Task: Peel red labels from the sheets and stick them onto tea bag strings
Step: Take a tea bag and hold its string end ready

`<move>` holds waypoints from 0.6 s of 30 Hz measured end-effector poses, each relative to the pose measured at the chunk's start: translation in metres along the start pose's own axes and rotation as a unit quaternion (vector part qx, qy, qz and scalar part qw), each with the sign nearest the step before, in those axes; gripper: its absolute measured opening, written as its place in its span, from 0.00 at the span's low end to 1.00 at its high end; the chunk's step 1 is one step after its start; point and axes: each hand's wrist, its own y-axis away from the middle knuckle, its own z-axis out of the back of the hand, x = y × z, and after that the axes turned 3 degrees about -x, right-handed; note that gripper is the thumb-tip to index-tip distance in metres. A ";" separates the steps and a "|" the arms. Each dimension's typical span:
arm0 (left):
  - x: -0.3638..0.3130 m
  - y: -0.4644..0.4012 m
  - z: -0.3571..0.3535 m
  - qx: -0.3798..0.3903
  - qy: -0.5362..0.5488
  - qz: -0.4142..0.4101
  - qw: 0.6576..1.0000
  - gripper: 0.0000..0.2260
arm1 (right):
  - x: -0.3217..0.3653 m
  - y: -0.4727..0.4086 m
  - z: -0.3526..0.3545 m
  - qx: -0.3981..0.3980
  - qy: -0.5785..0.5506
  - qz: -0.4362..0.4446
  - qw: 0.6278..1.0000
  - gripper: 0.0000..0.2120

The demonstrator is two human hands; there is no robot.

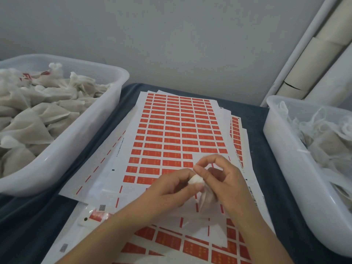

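Both hands pinch one tea bag (205, 199) | left hand (171, 184) | right hand (221, 178) | above label sheet (179, 126)

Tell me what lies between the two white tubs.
In the head view, label sheets lie stacked on dark cloth between the left tub and right tub.

wall (171, 35) – plain grey | table cloth (28, 216) – dark blue | cardboard tubes (314, 60) – right corner
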 end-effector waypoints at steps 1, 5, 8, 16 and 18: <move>0.001 0.000 0.000 0.001 0.003 -0.001 1.000 0.18 | 0.000 0.001 0.001 0.005 0.005 0.002 1.000 0.08; 0.002 0.000 0.002 -0.004 0.025 0.003 1.000 0.15 | 0.000 0.003 0.001 0.035 0.018 0.007 0.999 0.03; 0.004 -0.001 0.004 -0.033 0.051 0.017 0.998 0.12 | 0.001 0.004 0.002 0.055 0.019 0.025 0.998 0.08; 0.005 -0.003 0.006 -0.040 0.054 0.013 0.998 0.13 | 0.004 0.003 0.004 0.085 -0.027 0.017 0.996 0.08; 0.006 -0.003 0.007 -0.035 0.072 0.021 0.997 0.13 | 0.004 0.002 0.005 0.089 -0.013 0.029 0.995 0.07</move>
